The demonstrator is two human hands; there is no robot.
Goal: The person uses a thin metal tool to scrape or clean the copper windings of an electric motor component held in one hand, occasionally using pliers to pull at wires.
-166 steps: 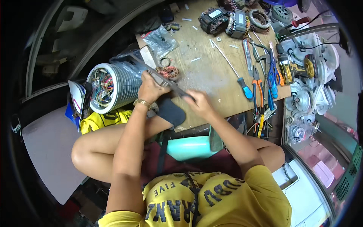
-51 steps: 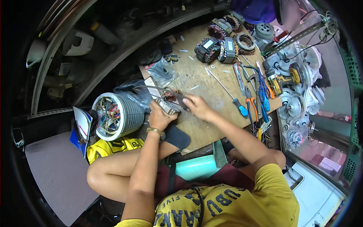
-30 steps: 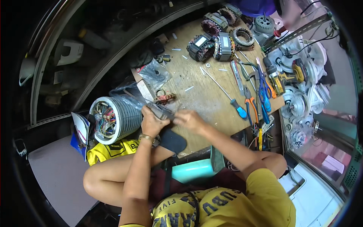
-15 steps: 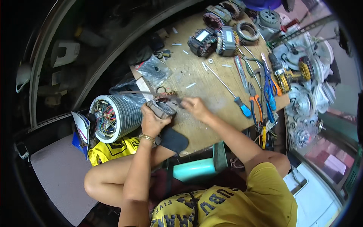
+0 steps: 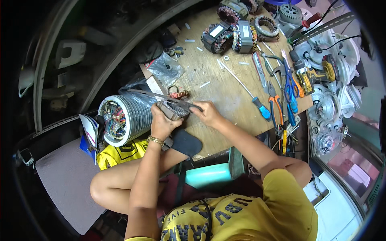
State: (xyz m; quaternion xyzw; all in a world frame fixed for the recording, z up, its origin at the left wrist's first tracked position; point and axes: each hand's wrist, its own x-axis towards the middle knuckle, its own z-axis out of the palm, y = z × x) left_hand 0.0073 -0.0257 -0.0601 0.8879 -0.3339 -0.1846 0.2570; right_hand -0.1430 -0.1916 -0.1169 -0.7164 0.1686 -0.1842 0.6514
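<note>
My left hand (image 5: 161, 124) grips a grey metal motor stator (image 5: 169, 112) at the table's near left edge, the thumb along its near side. In my right hand (image 5: 209, 114) is the handle end of a long thin dark blade-like tool (image 5: 159, 95). It lies across the top of the stator and reaches out to the left; its exact kind I cannot make out. Just beyond sit a copper winding (image 5: 179, 95) and a pale block (image 5: 155, 86). My fingers cover parts of both the stator and the tool.
Wound stators (image 5: 243, 37) stand at the table's far side. Rightward lie a blue screwdriver (image 5: 263, 111), orange-handled pliers (image 5: 276, 105), scissors (image 5: 290, 86) and a yellow drill (image 5: 304, 78). A ribbed bin (image 5: 134, 116) of wires is at left; plastic parts (image 5: 321, 105) crowd the right.
The tool has turned and slid over the stator, and my right hand has shifted slightly right. My left hand keeps its hold; the whole view has shifted a little.
</note>
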